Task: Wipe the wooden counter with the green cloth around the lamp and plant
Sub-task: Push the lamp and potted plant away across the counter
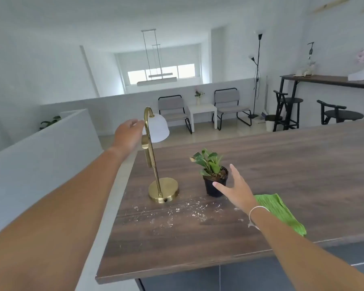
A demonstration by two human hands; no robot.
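White walls [40, 66], two chairs [173, 110] — bright window [162, 73]

Two grey chairs [172, 109] flank a small white table [202, 111]; black stools [290, 106] stand by a high dark table [328, 79].

The counter [282, 164] was dark brown with a wood grain, flecked with pale crumbs [187, 211]. The cloth [282, 213] was bright green. The lamp [156, 160] was brass-gold with a white shade; the plant [208, 162] green in a black pot [213, 185].
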